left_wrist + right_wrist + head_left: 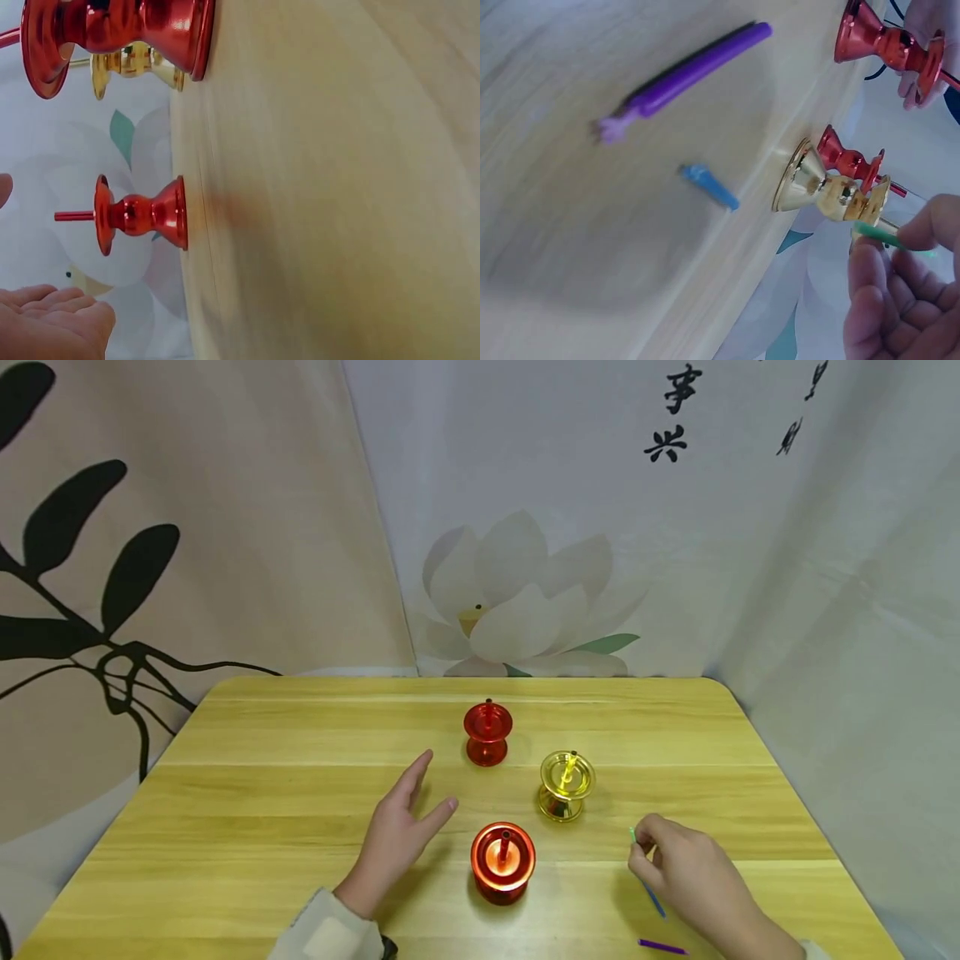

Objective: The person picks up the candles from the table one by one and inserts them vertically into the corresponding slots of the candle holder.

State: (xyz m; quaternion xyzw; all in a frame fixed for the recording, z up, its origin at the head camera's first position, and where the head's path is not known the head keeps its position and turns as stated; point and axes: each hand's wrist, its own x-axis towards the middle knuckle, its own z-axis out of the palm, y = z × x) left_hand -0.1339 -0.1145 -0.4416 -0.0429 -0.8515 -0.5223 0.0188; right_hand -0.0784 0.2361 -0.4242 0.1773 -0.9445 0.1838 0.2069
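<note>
My right hand (690, 868) pinches a thin green stick (879, 235) between thumb and fingers, raised above the right side of the table. Below it lie a short blue stick (712, 189) and a longer purple stick (697, 73) with a frilled end. With fingers straight and thumb apart, my left hand (396, 837) hovers empty to the left of the nearest candle holder (501, 889), shiny red with a dish and an upright tube. A gold candle holder (561, 806) stands between the hands, farther back. Behind that is another red candle holder (487, 750).
The pale wooden table (247, 793) has rounded back corners. Light cloth curtains (540, 460) printed with a lotus, leaves and black characters hang behind it and along its sides.
</note>
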